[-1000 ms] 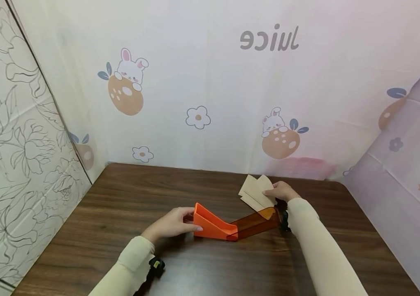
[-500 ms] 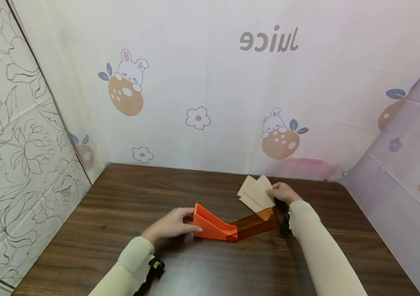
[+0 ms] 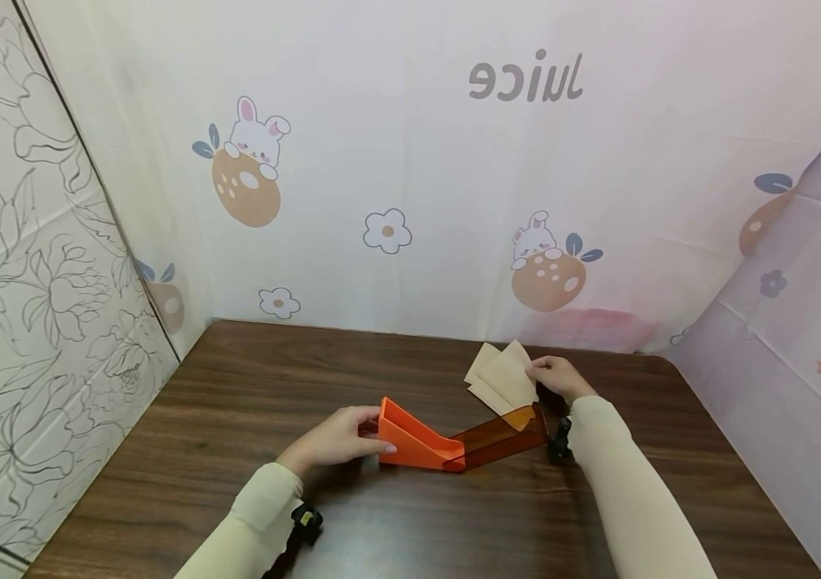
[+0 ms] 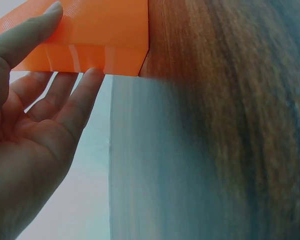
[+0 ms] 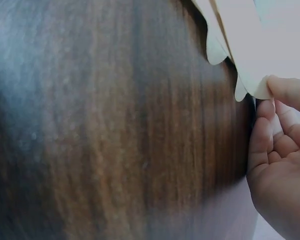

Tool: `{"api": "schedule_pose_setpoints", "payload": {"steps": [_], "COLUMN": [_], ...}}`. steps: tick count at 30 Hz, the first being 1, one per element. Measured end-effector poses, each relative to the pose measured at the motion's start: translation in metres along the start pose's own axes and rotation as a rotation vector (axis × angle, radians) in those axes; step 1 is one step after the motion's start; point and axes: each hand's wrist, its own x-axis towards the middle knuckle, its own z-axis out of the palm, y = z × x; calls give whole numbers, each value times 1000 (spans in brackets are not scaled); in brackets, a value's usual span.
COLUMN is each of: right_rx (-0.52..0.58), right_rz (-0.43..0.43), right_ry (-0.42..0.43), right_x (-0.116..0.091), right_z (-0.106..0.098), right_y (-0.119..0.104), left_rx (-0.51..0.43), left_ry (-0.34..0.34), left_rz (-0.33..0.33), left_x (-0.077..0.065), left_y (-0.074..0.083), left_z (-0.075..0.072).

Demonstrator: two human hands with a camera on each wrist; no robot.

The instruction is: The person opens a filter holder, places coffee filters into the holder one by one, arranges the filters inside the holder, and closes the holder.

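In the head view an orange plastic filter holder (image 3: 410, 441) stands on the table, its see-through brown lid (image 3: 500, 438) swung out to the right. My left hand (image 3: 338, 438) grips the holder's tall left end; the left wrist view shows the thumb (image 4: 35, 30) on one face and fingers under the edge. Several beige paper coffee filters (image 3: 500, 378) lie fanned out behind the lid, which overlaps their lower corner. Thumb and forefinger of my right hand (image 3: 557, 376) pinch the right edge of the top filter (image 5: 250, 55).
The dark wood table (image 3: 294, 362) runs back to a printed curtain (image 3: 396, 161). A panel with line-drawn flowers (image 3: 55, 281) closes off the left side. Dark wrist cameras sit under both cuffs, the right one (image 3: 560, 438) close beside the lid's end.
My right hand has slid slightly to the right, from lying over the filters to holding the top one by its edge. The left hand and the holder stay put.
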Motion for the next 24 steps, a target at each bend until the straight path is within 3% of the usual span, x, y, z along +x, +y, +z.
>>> {"api": "schedule_pose_setpoints", "payload": {"steps": [10,24], "right_rx": [98,138], "right_rz": [-6,-1], "right_ry": [19,82], "right_x": [3,-2], "right_z": [-1,2], "right_y": [4,3], "left_rx": [3,15], "left_ry": [0,-2], "left_rz": [-16,-9], "left_x": [0,0], "left_y": [2,0], "left_z": [-1,0]}}
